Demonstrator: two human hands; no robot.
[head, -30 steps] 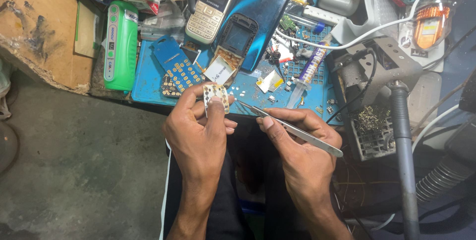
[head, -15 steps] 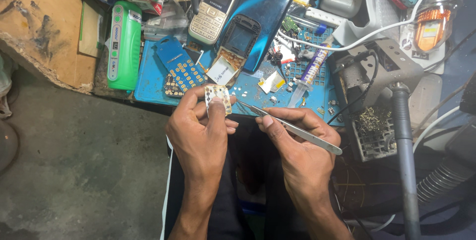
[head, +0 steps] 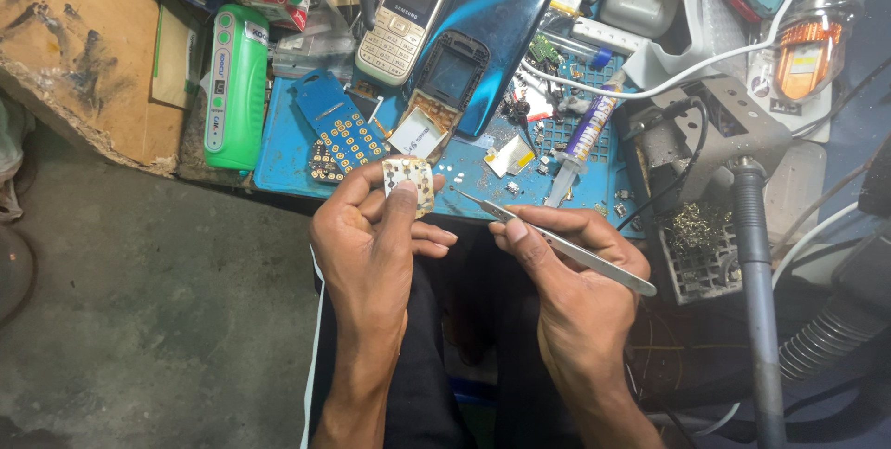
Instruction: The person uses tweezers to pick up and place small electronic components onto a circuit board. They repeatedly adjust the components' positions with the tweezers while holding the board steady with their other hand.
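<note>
The small circuit board [head: 409, 184] sits pinched in the left hand [head: 371, 245], thumb and fingertips closed on its edges, held just above the near edge of the blue work mat [head: 278, 157]. It looks thin, flat and stiff, with pale gold contact pads dotted over a whitish face — light enough to hold with 2 or 3 fingertips, and likely brittle if bent or squeezed hard. The edges seem the safe place to grip it, since the pads and any tiny parts on its face could be scratched or knocked loose. The right hand [head: 575, 282] is closed round a pair of slim metal tweezers [head: 557, 245], gripped like a pen, their fine tip pointing toward the board but stopping a little short of it; the steel looks smooth and slippery. On the mat lie a blue keypad board [head: 339, 134] with rows of gold rings, an empty black phone frame [head: 450, 78], a cream-coloured button phone [head: 406, 18] and a large glossy dark phone back [head: 510, 13]. A green plastic case [head: 234, 87] stands at the mat's left, beside a scuffed wooden board [head: 83, 50]. A syringe-like tube [head: 583, 138] rests near scattered small metal bits, and to the right a grey metal stand [head: 724, 134] with a white cable — all hard, cluttered surfaces. The floor [head: 158, 319] below is rough grey concrete.
</note>
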